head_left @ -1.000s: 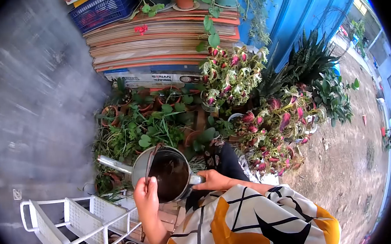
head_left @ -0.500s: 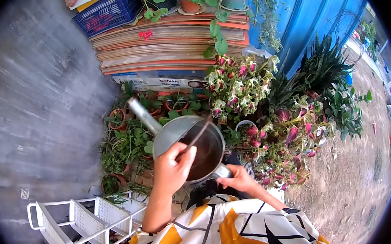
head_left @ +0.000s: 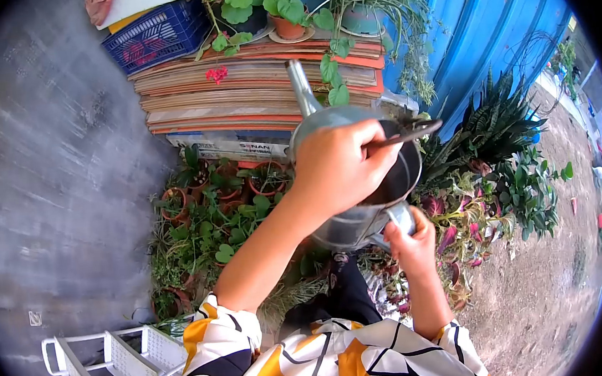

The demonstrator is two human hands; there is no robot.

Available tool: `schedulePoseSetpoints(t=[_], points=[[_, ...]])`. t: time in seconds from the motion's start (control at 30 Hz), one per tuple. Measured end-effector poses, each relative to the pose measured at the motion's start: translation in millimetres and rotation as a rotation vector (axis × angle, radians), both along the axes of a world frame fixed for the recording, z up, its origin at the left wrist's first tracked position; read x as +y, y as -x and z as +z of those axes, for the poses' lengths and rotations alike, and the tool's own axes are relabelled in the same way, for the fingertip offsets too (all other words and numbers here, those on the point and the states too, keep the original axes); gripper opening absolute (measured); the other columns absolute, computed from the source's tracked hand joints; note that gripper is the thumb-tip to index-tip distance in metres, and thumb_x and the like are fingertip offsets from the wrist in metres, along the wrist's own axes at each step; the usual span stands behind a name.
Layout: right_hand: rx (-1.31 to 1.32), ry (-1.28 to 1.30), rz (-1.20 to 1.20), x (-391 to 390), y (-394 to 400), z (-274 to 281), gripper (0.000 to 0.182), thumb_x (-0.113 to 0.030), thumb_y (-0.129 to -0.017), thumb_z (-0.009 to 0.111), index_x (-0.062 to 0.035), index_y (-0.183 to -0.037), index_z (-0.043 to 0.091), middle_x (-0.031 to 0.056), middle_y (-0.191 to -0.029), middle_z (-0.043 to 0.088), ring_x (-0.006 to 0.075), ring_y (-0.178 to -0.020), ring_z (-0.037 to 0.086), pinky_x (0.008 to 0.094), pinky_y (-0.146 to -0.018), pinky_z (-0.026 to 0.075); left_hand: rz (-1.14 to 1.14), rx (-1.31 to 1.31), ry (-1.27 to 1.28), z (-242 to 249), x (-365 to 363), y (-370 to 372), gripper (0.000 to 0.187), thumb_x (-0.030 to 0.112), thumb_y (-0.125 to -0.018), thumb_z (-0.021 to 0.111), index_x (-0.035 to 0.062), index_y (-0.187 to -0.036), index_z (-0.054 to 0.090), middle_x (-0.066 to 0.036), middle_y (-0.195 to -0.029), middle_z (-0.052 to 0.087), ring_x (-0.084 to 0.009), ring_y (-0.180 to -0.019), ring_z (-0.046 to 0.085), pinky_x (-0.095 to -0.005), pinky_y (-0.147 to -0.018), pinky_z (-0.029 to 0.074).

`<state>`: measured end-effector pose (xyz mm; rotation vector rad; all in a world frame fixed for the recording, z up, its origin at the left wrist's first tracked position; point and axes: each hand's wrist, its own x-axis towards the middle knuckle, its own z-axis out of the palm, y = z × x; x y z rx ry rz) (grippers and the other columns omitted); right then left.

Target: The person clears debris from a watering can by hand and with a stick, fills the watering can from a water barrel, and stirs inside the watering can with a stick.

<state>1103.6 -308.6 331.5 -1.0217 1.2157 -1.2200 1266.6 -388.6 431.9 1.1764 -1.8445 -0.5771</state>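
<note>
A grey metal watering can [head_left: 351, 232] is held up in front of me, its open top facing me and its spout pointing away, up and slightly left. My left hand [head_left: 342, 164] is closed around the dark strap handle [head_left: 421, 131] that arches over the opening. With my right hand [head_left: 413, 242] I grip the metal handle at the can's back. Dark shadow fills most of the visible interior. In this view the spout tip overlaps a stack of flat boards [head_left: 235, 90], and the body covers part of the plants behind.
Several potted plants [head_left: 239, 218] crowd the ground left of the can; coleus [head_left: 455, 228] and a snake plant [head_left: 498, 113] grow at right. Pots and a blue crate [head_left: 157, 37] top the stack. A white stepladder [head_left: 134, 367] stands lower left; a blue metal wall [head_left: 472, 15] rises behind.
Both hands have carried the watering can up and to the right. Its spout has swung from up-left to nearly straight away from me. My left hand keeps its hold on the strap.
</note>
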Motion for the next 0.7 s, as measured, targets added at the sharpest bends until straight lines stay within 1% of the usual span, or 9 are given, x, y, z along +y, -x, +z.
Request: schedulePoseSetpoints(t=[0.03,0.1,0.17,0.23,0.3,0.47,0.57,0.63,0.7], points=[[-0.009,0.024,-0.018,-11.4,1.3,5.6,0.026,-0.017,-0.074,0.068,-0.0003,-0.088,0.054,-0.0012,-0.058,0.052,0.0027,-0.04,0.042,0.0164,-0.035,0.033,-0.011,-0.026,0.021,4.0,-12.5,2.4,0.019,0.02,-0.075,0.065,0.004,-0.068,0.058,-0.003,-0.047,0.048,-0.0102,-0.041,0.042,-0.0256,-0.041,0.032],[-0.021,0.085,-0.061,-36.1,0.5,17.9,0.026,-0.016,-0.076,0.066,0.0023,-0.089,0.052,0.003,-0.055,0.054,0.0031,-0.036,0.037,0.0165,-0.034,0.027,-0.003,-0.022,0.065,10.2,-38.7,8.5,0.02,0.023,-0.075,0.064,0.0047,-0.068,0.058,-0.004,-0.047,0.048,-0.0121,-0.041,0.043,-0.0268,-0.042,0.033],[-0.003,0.095,-0.063,-61.5,6.9,24.4,0.031,-0.021,-0.075,0.068,0.0016,-0.09,0.054,0.0008,-0.057,0.053,0.003,-0.038,0.041,0.0164,-0.034,0.031,-0.009,-0.018,0.107,20.0,-62.1,12.1,0.022,0.026,-0.075,0.064,0.0051,-0.068,0.058,-0.004,-0.048,0.049,-0.0141,-0.041,0.045,-0.0285,-0.042,0.034],[-0.007,0.16,-0.068,-87.3,7.1,35.8,0.032,-0.022,-0.075,0.067,0.0028,-0.09,0.053,0.0014,-0.056,0.053,0.0025,-0.038,0.04,0.0157,-0.034,0.03,-0.001,-0.008,0.151,23.4,-86.8,13.0,0.024,0.028,-0.075,0.064,0.0057,-0.068,0.059,-0.004,-0.048,0.05,-0.015,-0.041,0.046,-0.0295,-0.043,0.035],[0.002,0.174,-0.056,-110.4,9.5,48.5,0.032,-0.021,-0.075,0.067,0.0034,-0.09,0.053,0.0016,-0.056,0.053,0.0025,-0.039,0.04,0.0157,-0.035,0.029,0.034,0.04,0.22,29.1,-108.5,14.4,0.023,0.03,-0.069,0.063,0.0091,-0.062,0.06,-0.008,-0.053,0.056,-0.027,-0.05,0.056,-0.0358,-0.046,0.041],[0.064,0.174,-0.039,-160.5,16.9,77.9,0.024,-0.015,-0.076,0.064,0.0036,-0.087,0.053,-0.0003,-0.051,0.048,0.0037,-0.038,0.039,0.0168,-0.035,0.027,0.054,0.069,0.291,36.8,-156.8,19.7,0.021,0.03,-0.068,0.062,0.0103,-0.063,0.062,-0.007,-0.055,0.058,-0.0258,-0.052,0.057,-0.0363,-0.048,0.042],[0.091,0.17,-0.073,-190.3,15.1,94.9,0.025,-0.015,-0.076,0.063,0.0054,-0.088,0.053,-0.0043,-0.046,0.039,0.0043,-0.037,0.032,0.0202,-0.045,0.036,0.061,0.112,0.249,46.4,-183.3,21.5,0.021,0.03,-0.068,0.062,0.0104,-0.063,0.062,-0.007,-0.056,0.058,-0.026,-0.052,0.057,-0.0366,-0.048,0.042],[0.115,0.174,-0.045,-208.6,18.0,101.5,0.026,-0.016,-0.077,0.062,0.0055,-0.09,0.053,-0.0042,-0.046,0.038,0.0044,-0.037,0.032,0.0206,-0.047,0.037,0.066,0.097,0.247,48.2,-199.4,20.8,0.021,0.03,-0.068,0.062,0.0103,-0.063,0.061,-0.007,-0.055,0.058,-0.0267,-0.052,0.057,-0.037,-0.048,0.042],[0.146,0.138,-0.012,-222.9,20.0,106.3,0.027,-0.016,-0.077,0.061,0.0053,-0.09,0.053,-0.0043,-0.046,0.039,0.0043,-0.037,0.033,0.0205,-0.047,0.037,0.08,0.069,0.308,47.8,-211.7,19.7,0.022,0.03,-0.072,0.062,0.0085,-0.066,0.061,-0.006,-0.051,0.055,-0.0229,-0.047,0.055,-0.0326,-0.045,0.04]])
